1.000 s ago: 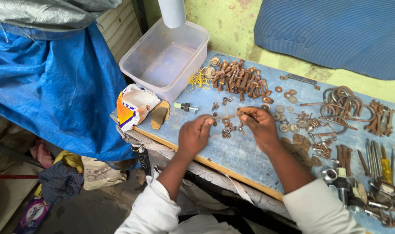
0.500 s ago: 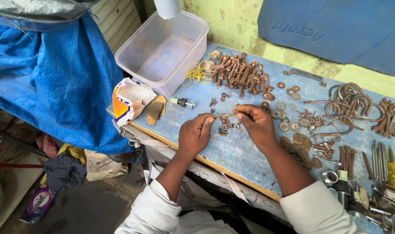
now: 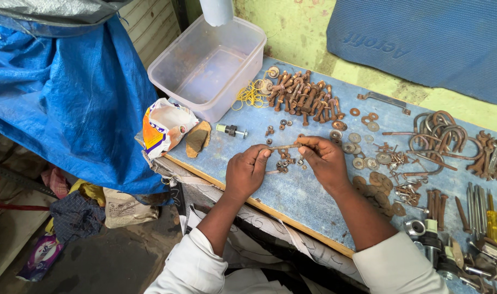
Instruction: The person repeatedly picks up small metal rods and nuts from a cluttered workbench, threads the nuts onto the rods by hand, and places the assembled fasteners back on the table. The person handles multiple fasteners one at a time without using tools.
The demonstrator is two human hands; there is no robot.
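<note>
My left hand (image 3: 247,171) and my right hand (image 3: 323,158) meet over a blue tabletop (image 3: 292,196). Between their fingertips they hold a thin rusty bolt (image 3: 284,147), lying roughly level. Just under it on the table lies a small cluster of rusty nuts (image 3: 284,165). A heap of rusty bolts (image 3: 305,99) lies farther back, beyond my hands. Flat washers (image 3: 360,155) are spread out to the right of my right hand.
A clear plastic tub (image 3: 205,60) stands at the table's back left, a crumpled bag (image 3: 164,130) in front of it. Rusty U-bolts (image 3: 439,133), spanners (image 3: 491,155), screwdrivers (image 3: 491,218) lie at the right. A blue tarpaulin (image 3: 58,98) hangs left; a blue mat (image 3: 423,38) leans behind.
My hands stay over the same spot with the bolt between them. The view has shifted slightly, so the table appears a little further left and lower.
</note>
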